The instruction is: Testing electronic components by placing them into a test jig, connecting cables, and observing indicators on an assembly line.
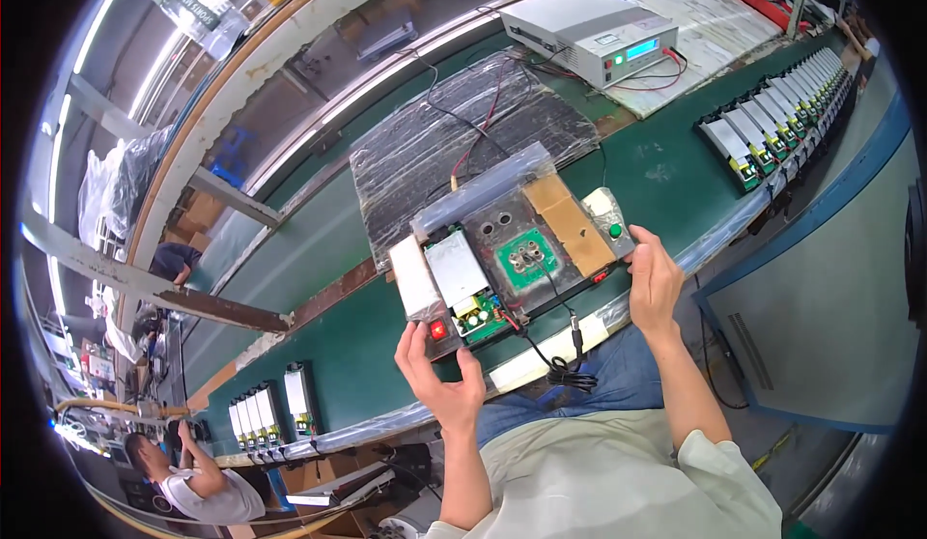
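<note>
A dark test fixture [526, 249] stands on the bench before me, with a green circuit board [526, 257] at its middle. On its left part lies a power supply unit [458, 270] with a silver cover and exposed components at its near end. Beside the red button [438, 329] is my left hand [439, 380], thumb and fingers spread around the fixture's near left corner. My right hand [657, 283] rests its curved fingers at the right edge, close to the green button [615, 231]. Neither hand lifts anything. A bundled black cable [570, 375] hangs at the front.
At the back stands a grey bench meter [594, 37] with a lit display. Several power supply units [772, 119] line the right edge, and more units [256, 415] stand at left. A ribbed dark mat [415, 162] lies behind the fixture. A co-worker [198, 481] is at lower left.
</note>
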A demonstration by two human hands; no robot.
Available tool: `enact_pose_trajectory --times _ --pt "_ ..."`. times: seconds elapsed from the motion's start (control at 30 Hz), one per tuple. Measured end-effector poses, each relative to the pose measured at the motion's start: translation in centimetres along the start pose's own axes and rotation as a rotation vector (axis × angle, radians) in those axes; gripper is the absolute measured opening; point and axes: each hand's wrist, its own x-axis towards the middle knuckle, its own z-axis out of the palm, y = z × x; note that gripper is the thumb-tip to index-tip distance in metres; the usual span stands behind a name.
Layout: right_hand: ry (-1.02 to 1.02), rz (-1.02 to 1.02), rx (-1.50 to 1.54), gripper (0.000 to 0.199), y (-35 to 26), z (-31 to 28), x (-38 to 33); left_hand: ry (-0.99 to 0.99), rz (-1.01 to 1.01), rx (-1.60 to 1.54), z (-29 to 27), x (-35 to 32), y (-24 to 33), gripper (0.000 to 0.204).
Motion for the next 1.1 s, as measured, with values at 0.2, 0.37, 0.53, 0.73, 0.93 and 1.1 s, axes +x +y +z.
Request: enact_pose_trajectory --times 0.2,0.37,0.53,0.73,0.93,1.1 --pt "0.014 -0.033 -0.039 0.042 0.0 0.0 -0.1 0.004 0.064 0.049 0.0 0.0 -1.2 0.060" --pt "-0.020 -0.015 -0.023 0.036 -0.8 -0.2 0.0 0.019 0.035 0.006 0.1 -0.3 -1.3 0.054" --pt "-0.049 0.035 -0.006 0.033 -0.7 -0.3 0.0 0.009 0.026 -0.010 0.2 -0.1 -1.1 0.054" --pt "-0.061 0.032 -0.025 0.034 -0.9 -0.3 0.0 -0.015 -0.010 -0.010 -0.1 -0.2 -0.9 0.054" --pt "-0.054 0.052 -0.034 0.036 -1.4 -0.2 0.2 -0.025 -0.008 -0.019 -0.1 -0.1 -1.1 0.054" --pt "-0.044 0.023 -0.057 0.036 -1.1 -0.1 0.1 -0.023 -0.014 -0.011 -0.2 -0.2 -1.1 0.054"
